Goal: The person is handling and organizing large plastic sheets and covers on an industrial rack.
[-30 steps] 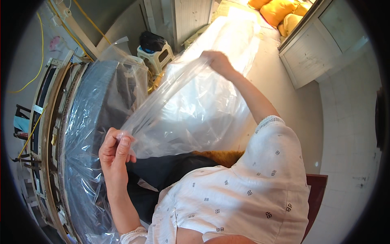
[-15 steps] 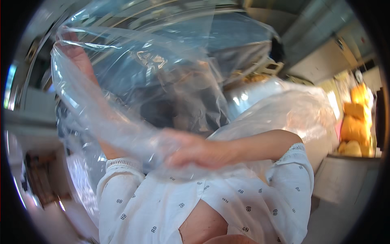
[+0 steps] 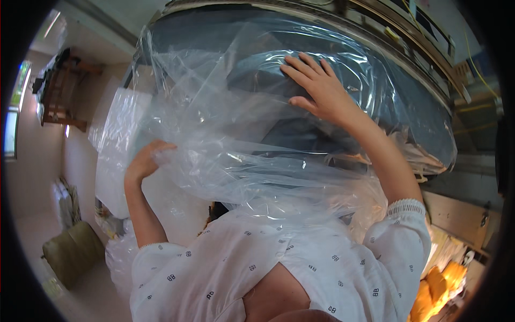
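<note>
A large sheet of clear plastic film lies wrinkled over a dark grey-blue work surface and hangs toward my body. My right hand rests with fingers spread on the film near the middle of the surface. At the left my left hand is closed on a gathered part of the film, its fingertips partly covered by plastic. Reflections hide much of what is underneath the film.
A wooden rail runs along the far right side of the surface. A white sheet-like piece stands at the left edge. Farther left are an olive cushioned seat and a brown wooden rack. Yellow bundles lie at lower right.
My right hand has moved from before my chest onto the film on the surface. My left hand has come down and nearer. The film is now spread lower, and the view has turned.
</note>
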A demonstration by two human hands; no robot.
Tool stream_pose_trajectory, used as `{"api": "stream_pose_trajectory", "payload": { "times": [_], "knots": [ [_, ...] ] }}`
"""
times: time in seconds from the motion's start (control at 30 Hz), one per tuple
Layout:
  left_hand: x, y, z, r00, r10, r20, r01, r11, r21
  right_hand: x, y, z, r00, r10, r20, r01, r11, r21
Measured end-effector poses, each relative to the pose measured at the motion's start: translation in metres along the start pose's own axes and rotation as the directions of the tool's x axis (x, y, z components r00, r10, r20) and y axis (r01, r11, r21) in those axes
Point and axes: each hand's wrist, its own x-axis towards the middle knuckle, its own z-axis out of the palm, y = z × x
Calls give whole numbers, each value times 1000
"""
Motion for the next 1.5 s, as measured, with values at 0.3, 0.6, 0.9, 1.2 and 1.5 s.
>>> {"api": "stream_pose_trajectory", "payload": {
  "times": [0.3,0.6,0.9,1.2,1.5],
  "knots": [
    [170,149,-35,593,371,-714,-399,906,140,10,-12,-2,992,106,66,-105,994,-17],
    [232,145,-47,665,57,-745,-415,857,-305,6,-10,-14,991,117,58,-118,993,18],
    [213,139,-63,702,2,-712,-500,713,-491,24,-8,-36,941,327,-84,-199,738,645],
    [215,78,-71,392,-27,-919,-184,977,-107,-22,41,-68,671,158,724,-739,68,670],
    [234,-24,-109,167,68,-984,399,907,131,-29,56,-64,683,200,703,-679,-180,711]
  ]
}}
